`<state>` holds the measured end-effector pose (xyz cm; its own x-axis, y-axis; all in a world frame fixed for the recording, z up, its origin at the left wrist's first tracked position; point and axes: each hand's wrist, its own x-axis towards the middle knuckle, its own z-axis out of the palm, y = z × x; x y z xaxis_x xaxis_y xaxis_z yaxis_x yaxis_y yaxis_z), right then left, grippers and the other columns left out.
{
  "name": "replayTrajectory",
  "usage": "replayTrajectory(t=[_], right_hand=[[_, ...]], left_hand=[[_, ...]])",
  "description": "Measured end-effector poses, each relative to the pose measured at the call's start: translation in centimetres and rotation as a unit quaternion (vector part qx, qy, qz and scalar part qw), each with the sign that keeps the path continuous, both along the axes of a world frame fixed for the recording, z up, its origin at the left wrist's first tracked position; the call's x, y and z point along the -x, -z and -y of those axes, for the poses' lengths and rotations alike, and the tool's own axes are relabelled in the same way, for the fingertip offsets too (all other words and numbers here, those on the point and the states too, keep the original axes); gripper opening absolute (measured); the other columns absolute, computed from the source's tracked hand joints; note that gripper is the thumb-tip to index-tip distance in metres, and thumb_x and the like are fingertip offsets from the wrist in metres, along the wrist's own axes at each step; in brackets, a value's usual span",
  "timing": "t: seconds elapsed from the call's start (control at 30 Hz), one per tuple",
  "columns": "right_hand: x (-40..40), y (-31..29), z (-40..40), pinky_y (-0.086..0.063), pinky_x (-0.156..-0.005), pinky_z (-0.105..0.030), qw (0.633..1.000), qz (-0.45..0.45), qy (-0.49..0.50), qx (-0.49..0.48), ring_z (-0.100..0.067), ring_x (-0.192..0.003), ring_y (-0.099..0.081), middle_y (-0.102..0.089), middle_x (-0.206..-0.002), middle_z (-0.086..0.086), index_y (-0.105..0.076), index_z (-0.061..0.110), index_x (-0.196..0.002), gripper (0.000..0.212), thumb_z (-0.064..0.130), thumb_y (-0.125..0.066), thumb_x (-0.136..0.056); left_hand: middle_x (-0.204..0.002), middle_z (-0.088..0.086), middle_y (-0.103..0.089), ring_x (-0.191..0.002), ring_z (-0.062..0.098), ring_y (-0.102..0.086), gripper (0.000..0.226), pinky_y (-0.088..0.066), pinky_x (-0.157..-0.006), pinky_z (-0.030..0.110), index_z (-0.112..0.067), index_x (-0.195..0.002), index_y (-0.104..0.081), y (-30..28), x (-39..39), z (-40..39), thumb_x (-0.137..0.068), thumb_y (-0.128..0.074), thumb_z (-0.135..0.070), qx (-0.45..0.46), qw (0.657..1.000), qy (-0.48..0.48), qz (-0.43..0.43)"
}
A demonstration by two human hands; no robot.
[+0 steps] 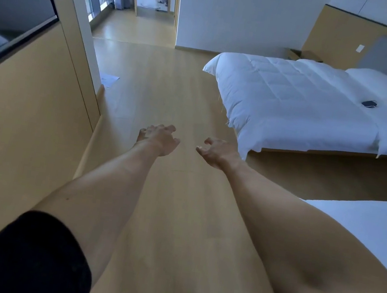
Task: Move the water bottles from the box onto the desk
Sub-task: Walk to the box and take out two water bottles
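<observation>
A bedroom with a pale wood floor (171,87) holds 2 white beds, the far bed (306,105) carrying a small dark object (369,103). Both bare arms reach out over the floor, the left hand (158,138) and right hand (217,151) loosely spread, each grip released and holding nothing. No box, bottles or tabletop can be seen from here.

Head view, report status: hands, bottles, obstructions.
Left hand and right hand open, empty, stretched over bare floor. No box, bottles or desk in view. Path ahead unobstructed; bed off to the right.
</observation>
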<state>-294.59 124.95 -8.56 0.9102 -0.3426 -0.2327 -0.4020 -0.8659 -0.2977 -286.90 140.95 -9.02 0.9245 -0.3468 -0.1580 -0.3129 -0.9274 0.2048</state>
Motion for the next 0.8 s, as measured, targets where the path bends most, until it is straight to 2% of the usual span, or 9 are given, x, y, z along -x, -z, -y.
replayTrajectory(t=[0.3, 0.8], right_hand=[[-12.6, 2.4, 6.0, -0.034, -0.113, -0.036, 0.999, -0.013, -0.031, -0.003, -0.023, -0.143, -0.037, -0.038, -0.157, -0.004, -0.037, 0.023, -0.152, 0.060, 0.054, -0.039, -0.101], [-33.6, 4.2, 19.7, -0.037, -0.112, -0.041, 0.998, -0.028, -0.031, -0.042, -0.025, -0.140, -0.041, -0.041, -0.155, -0.004, -0.038, 0.024, -0.150, 0.061, 0.056, -0.043, -0.098]], left_hand=[[-0.153, 0.007, -0.043, -0.140, 0.031, -0.040, 0.052, -0.029, -0.113, 0.041, -0.032, -0.149, -0.039, 2.0, -11.8, 5.6, -0.100, -0.042, -0.049, -0.016, 1.000, -0.019, 0.002], [-0.152, 0.007, -0.045, -0.139, 0.031, -0.041, 0.054, -0.030, -0.112, 0.043, -0.031, -0.150, -0.039, 4.1, -31.6, 19.1, -0.100, -0.041, -0.051, -0.015, 0.999, -0.045, -0.019]])
